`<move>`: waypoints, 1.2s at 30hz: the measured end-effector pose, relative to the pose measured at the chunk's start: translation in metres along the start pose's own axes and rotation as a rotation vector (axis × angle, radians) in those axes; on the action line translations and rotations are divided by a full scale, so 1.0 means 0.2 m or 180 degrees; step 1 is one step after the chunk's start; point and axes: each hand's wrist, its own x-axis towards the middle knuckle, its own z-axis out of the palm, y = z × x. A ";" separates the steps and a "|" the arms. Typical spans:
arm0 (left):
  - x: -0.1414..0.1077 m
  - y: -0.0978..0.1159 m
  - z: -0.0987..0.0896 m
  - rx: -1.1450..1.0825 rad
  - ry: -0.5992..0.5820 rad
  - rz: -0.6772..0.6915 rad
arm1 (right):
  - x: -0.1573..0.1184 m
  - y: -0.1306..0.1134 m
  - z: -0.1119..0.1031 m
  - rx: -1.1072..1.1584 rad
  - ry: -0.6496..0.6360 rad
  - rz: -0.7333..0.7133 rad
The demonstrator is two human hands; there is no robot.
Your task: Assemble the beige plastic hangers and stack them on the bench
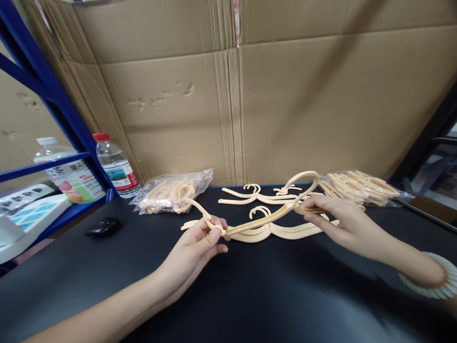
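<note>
A beige plastic clothes hanger (262, 221) is held up off the table between both hands, its narrow grooved arm slanting up to the right. My left hand (202, 243) pinches the arm's lower end with thumb and fingers; a curved beige piece rises from that grip. My right hand (344, 224) is closed on the hanger's other side, beside the large hook (314, 178) that loops upward. Behind and below lie more beige hangers (250, 236), hooks toward the back, and another beige pair (237, 196) farther away. My fingers partly hide the gripped parts.
Clear plastic bags of beige hanger parts lie at back left (167, 193) and back right (360, 186). A black mouse (103, 227) rests on the black table (271, 300). A red-capped water bottle (117, 169) stands by a blue frame (53, 90); cardboard (171, 105) walls the back.
</note>
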 end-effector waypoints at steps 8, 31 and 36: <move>-0.01 0.00 0.00 -0.0372 -0.0342 -0.0228 | 0.00 -0.02 0.00 0.0021 0.0046 -0.0048; 0.00 -0.03 -0.01 -0.0073 0.0191 -0.0298 | -0.03 -0.06 0.06 -0.0087 0.0265 -0.0471; 0.00 -0.04 -0.01 -0.0017 0.0268 -0.0335 | -0.03 -0.09 0.08 -0.0157 0.0363 -0.0561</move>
